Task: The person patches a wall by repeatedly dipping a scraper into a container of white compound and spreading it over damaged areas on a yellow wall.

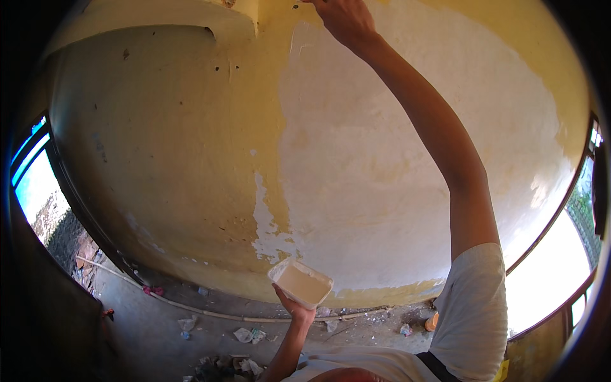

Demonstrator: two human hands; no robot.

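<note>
My left hand (pixel 296 308) is closed around the lower edge of a pale rectangular tub (pixel 326 287) holding smooth cream-coloured filler or paint (pixel 301 284). It carries the tub tilted at about waist height in front of the wall. High overhead, my right hand (pixel 347 20) reaches to the upper wall. Its fingers look curled, but the picture's top edge cuts them off, so what they hold is hidden. Beside my raised arm, a broad whitish coated patch (pixel 369 153) covers the yellow wall (pixel 172 146).
A long pale pole (pixel 229 316) lies on the floor along the wall's base. Crumpled plastic bags (pixel 244 335) and other litter are scattered there. An orange container (pixel 432 322) stands to the right. Bright openings (pixel 48 184) flank the wall, and a ledge (pixel 159 19) juts out at upper left.
</note>
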